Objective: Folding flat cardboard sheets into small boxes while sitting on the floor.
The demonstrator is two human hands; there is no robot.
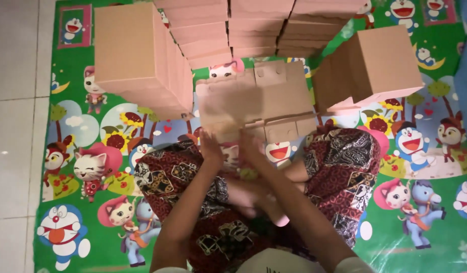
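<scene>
— Two hands are being raised to a flat cardboard sheet (pixel 256 101) on the play mat (pixel 425 212)?
— Yes. The left hand (pixel 212 146) and right hand (pixel 251 146) are being blurred; their grip cannot be told. Folded boxes (pixel 137 55) are being kept alongside.

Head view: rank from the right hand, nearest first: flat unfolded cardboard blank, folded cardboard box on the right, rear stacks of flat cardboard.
From the right hand:
1. Flat unfolded cardboard blank, directly ahead, at the fingertips.
2. Folded cardboard box on the right, off to the right.
3. Rear stacks of flat cardboard, farthest, along the play mat's far edge.
</scene>
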